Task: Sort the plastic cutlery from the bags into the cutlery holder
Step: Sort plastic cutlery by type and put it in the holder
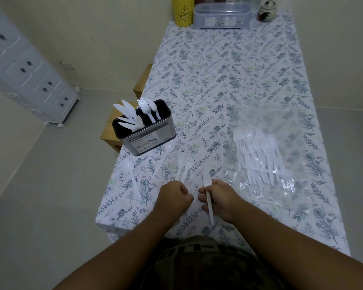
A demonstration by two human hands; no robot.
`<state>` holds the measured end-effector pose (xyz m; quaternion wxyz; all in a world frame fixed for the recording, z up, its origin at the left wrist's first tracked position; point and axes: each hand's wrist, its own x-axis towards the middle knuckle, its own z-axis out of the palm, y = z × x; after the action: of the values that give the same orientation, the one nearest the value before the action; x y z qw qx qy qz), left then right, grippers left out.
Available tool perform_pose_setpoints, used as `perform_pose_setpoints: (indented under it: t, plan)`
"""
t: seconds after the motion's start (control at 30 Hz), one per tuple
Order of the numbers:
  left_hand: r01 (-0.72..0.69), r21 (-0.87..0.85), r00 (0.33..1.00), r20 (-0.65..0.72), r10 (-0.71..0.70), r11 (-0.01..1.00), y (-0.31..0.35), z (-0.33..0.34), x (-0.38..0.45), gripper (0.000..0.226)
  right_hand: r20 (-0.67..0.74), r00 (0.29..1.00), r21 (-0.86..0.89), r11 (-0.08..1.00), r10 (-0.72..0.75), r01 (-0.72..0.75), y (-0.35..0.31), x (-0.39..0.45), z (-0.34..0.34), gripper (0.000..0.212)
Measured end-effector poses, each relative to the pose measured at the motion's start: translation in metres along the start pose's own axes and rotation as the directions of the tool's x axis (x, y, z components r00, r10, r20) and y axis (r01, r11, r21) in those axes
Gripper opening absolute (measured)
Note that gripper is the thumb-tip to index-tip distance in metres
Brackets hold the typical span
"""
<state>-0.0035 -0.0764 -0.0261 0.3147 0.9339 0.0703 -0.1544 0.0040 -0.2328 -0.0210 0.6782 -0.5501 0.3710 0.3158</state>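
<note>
**Both hands low at the near edge, right one on a knife**

From my feed I look down a long table under a leaf-printed cloth. My right hand has its fingers curled round a white plastic knife, which runs from beyond the knuckles back towards the table's near edge. My left hand sits just beside it, knuckles up and fingers curled under; it lies at the handle ends of the loose pieces, but I cannot tell whether it pinches one of them or nothing.

Just ahead of the hands several white pieces lie loose on the cloth: a spoon and a fork side by side, another spoon slanting towards the holder, and one spoon apart near the left edge.

The cutlery holder, a metal box with a dark inside and a printed label, stands at the left edge of the table. Knives lean out of its left compartment; forks and a spoon stand upright in the right one.

To the right lies a clear plastic bag, flat on the cloth, with a bundle of forks and spoons inside it.

At the far end stand a yellow perforated container, a grey lidded box and a small dark jar.
</note>
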Motion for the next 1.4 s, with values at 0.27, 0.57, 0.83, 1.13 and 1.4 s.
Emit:
perform_pose_setpoints:
  t: [0.27,0.57,0.83,1.13,1.4]
  plan:
    - [-0.042,0.131,0.999,0.014,0.040,0.991,-0.003,0.007,0.001,0.014,-0.002,0.998,-0.038,0.997,-0.065,0.065,0.008,-0.001,0.004,0.023]
    - [-0.124,0.171,0.991,0.074,0.113,0.977,-0.001,0.006,0.002,0.007,-0.021,0.992,-0.038,0.991,-0.126,0.125,0.017,-0.003,0.005,0.026]
    - [0.229,-0.588,0.959,0.271,-0.078,0.776,-0.005,0.003,-0.007,0.022,0.013,0.984,0.057,0.982,-0.180,0.179,0.014,-0.005,0.006,0.023]
    - [-0.171,-0.297,0.962,0.156,0.224,0.940,-0.001,-0.010,-0.004,0.025,0.063,0.977,0.066,0.978,-0.202,0.198,0.011,-0.002,0.013,0.033]
    - [-0.186,0.092,0.982,0.029,0.184,0.978,0.006,-0.014,0.037,0.010,-0.005,0.972,0.056,0.970,-0.235,0.235,0.008,-0.003,0.015,0.030]
